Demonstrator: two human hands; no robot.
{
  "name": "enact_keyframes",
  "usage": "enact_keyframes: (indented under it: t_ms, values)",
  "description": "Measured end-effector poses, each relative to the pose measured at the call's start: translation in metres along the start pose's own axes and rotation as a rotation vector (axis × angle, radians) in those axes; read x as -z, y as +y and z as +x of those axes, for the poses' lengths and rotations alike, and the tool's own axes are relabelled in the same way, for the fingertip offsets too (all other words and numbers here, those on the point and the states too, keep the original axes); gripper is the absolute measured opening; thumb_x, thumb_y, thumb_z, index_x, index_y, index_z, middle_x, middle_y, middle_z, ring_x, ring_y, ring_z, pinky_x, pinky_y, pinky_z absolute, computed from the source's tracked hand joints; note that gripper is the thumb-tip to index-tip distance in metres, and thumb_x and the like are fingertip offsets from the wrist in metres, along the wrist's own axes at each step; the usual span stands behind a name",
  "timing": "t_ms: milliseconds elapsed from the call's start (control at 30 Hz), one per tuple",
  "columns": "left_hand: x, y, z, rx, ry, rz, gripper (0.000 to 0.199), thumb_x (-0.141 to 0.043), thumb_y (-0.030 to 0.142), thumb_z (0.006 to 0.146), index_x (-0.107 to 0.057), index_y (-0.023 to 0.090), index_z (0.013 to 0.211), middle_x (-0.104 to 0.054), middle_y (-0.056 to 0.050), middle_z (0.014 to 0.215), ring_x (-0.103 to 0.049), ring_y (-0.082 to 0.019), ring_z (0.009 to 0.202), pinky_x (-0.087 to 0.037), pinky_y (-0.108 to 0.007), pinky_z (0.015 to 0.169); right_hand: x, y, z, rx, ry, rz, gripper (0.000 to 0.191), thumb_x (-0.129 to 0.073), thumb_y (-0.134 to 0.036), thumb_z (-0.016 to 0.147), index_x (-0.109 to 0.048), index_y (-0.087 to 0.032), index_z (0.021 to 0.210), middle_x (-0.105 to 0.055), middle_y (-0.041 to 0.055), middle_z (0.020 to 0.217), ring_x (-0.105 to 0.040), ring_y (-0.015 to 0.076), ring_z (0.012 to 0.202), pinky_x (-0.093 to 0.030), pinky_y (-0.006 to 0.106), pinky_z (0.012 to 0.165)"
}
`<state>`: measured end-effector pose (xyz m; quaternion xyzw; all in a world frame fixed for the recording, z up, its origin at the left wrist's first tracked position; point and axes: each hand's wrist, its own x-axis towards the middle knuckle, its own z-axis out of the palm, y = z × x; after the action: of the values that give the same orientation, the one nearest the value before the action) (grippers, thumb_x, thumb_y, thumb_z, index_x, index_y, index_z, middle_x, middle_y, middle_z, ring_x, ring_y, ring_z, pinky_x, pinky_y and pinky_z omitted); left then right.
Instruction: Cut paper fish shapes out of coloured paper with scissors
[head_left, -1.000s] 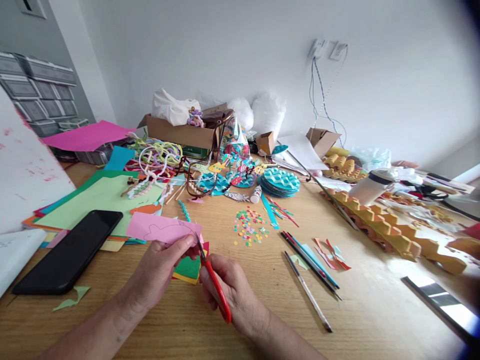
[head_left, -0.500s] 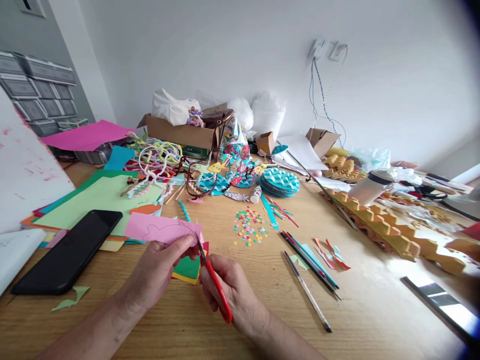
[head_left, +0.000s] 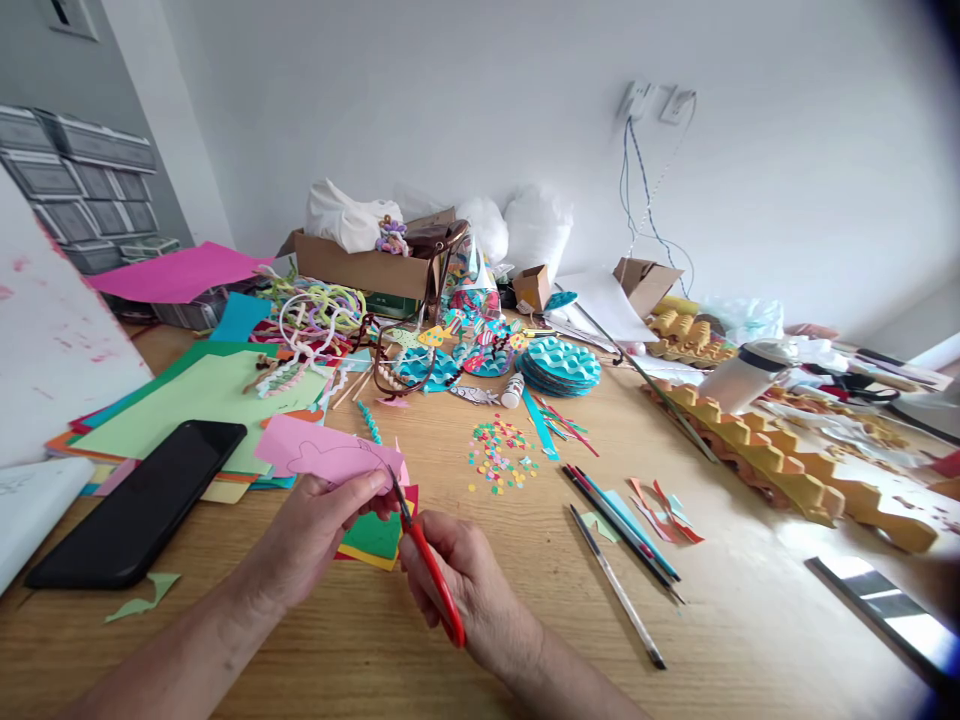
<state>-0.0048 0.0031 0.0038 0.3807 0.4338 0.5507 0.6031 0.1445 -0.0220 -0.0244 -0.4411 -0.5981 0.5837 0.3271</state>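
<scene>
A strip of pink paper with a drawn outline is pinched between the thumb and fingers of my left hand. My right hand is wrapped round red-handled scissors, whose blades meet the right part of the pink paper. Below the paper, small green and yellow sheets lie on the wooden table. A black phone rests to the left, partly over a stack of coloured paper.
Paper confetti lies ahead of my right hand. Several pens and pencils are to the right, near orange scraps. Egg cartons, blue wavy discs, a cup and a cardboard box stand farther off.
The left end of the pink paper has tilted and shifted slightly up and right. Both hands keep their holds, with the scissors in nearly the same place.
</scene>
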Motion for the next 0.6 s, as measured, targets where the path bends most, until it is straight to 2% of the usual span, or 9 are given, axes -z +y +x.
enact_keyframes:
  t_ms: [300,600]
  values:
    - [0.008,0.001,0.004,0.032,-0.086,0.067,0.012,-0.070,0.026,0.065,-0.072,0.016,0.060,-0.069,-0.001,0.060,-0.059,-0.014,0.060,-0.049,-0.023,0.059,0.002,0.003,0.001,0.055,-0.011,-0.039,0.047,-0.045,-0.059,0.086,-0.042,-0.018,0.063,-0.040,-0.0056,0.049,-0.037,0.0053,0.041,-0.027,0.016,0.038]
    - [0.013,-0.004,0.008,-0.069,-0.061,0.165,0.019,-0.064,0.028,0.071,-0.068,0.019,0.055,-0.065,0.002,0.057,-0.056,-0.014,0.060,-0.047,-0.024,0.061,0.002,0.000,0.001,0.012,-0.014,-0.017,0.047,-0.048,-0.059,0.083,-0.043,-0.018,0.063,-0.043,-0.0049,0.048,-0.039,0.0062,0.039,-0.028,0.016,0.035]
